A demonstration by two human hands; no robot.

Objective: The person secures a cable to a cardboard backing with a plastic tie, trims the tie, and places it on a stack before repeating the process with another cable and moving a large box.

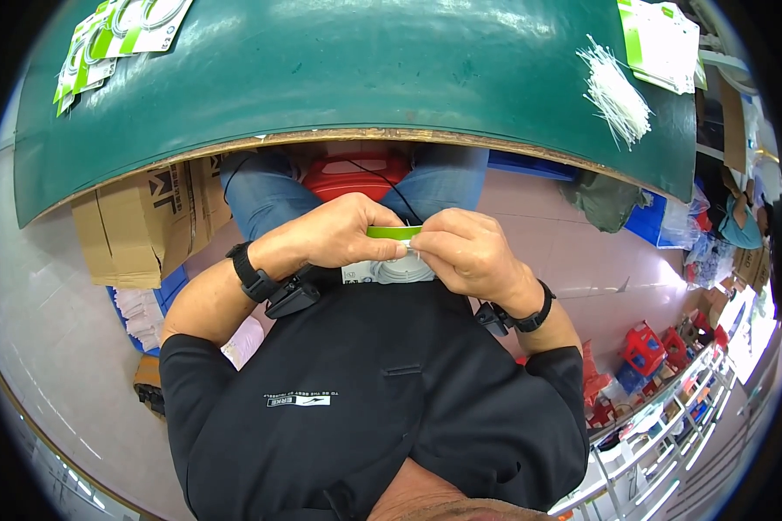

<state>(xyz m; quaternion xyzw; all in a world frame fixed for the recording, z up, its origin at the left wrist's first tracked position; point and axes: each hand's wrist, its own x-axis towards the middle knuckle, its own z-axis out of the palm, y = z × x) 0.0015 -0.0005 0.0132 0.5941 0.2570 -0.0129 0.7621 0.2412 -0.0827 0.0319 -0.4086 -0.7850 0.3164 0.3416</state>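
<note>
A card [356,274] with a coiled cable [406,269] is held near the black shirt [321,443]

The card is clamped by the left hand [349,233], with the thumb laid across its front and the other fingers mostly hidden. At the upper right part of the card, the fingertips of the right hand [469,250] are brought together; whether the card itself or a small white piece is pinched there cannot be told. The green top strip [391,233] is seen between both hands, and the cable lies below it.

On the wrists, a left black strap [254,278] and a right black strap [537,314] are worn. Beyond the hands, a red stool [356,180] is visible between the legs in blue jeans [274,195].

Farther out, the green table [365,82] is reached. At its left, overlapping cable cards [122,39] are placed. At its right, thin white ties [617,95] are laid in a loose bunch, just beside green-and-white cards [665,48]. Under the left side, a cardboard box [148,221] is found.
</note>
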